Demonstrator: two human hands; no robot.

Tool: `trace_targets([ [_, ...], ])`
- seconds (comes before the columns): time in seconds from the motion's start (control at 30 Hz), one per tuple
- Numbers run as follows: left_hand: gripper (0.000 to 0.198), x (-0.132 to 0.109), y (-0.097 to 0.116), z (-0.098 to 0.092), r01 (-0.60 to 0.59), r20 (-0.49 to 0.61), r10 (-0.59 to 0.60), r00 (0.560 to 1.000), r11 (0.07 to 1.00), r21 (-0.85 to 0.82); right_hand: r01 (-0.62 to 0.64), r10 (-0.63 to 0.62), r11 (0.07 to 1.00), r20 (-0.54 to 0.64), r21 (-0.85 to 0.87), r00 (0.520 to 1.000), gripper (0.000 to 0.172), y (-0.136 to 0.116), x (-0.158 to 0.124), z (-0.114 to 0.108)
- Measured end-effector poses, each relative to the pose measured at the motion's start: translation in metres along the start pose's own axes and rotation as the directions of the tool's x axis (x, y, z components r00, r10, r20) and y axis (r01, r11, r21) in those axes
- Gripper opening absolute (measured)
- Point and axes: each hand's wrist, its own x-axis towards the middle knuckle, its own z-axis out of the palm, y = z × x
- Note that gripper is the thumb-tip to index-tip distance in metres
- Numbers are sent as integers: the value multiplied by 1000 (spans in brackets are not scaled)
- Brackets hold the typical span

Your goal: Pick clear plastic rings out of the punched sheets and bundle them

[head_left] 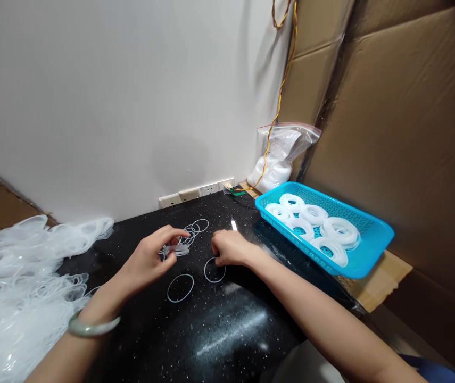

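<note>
A person's left hand [147, 260] is pinching a small tangle of thin clear rings [175, 250] in a narrow grip above a black speckled worktop [231, 340]; the right hand [231, 248] is resting curled on the worktop, just beside a loose ring [214, 269], though whether its hidden fingertips are holding anything cannot be told; a second loose ring [180, 288] is lying nearer the person, while an overlapping cluster of rings [195, 227] is lying just beyond the left hand; a large heap of clear rings [19, 282] is spilling past the worktop's left end; a blue plastic basket [374, 234] of coiled white rings [311, 223] is sitting at the right; a sharp tug could snag the tangle on the cluster and scatter rings, and a careless left forearm could drag at the heap; the rings' thinness and clearness against glare could also hide strays; the back edge is meeting a white wall [91, 106], which is limiting reach there; the widest room for moving is lying toward the person, in front of the loose rings.
</note>
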Motion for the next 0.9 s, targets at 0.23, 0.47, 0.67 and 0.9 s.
trace_targets([
  [0.23,39,-60,11,-27,-237,-66,270,961,920,312,50,-50,992,5,-116,999,9,-15,-6,0],
  [0.47,43,-115,-6,-32,35,-467,272,841,835,549,285,-267,908,-100,307,959,4,-37,8,21],
  [0.67,19,-117,-27,-29,217,-669,116,734,894,392,309,-308,945,23,-109,951,27,-79,29,24],
  [0.9,17,-99,-55,-11,122,-332,-72,940,984,131,272,-238,913,145,-306,960,17,-92,36,16],
])
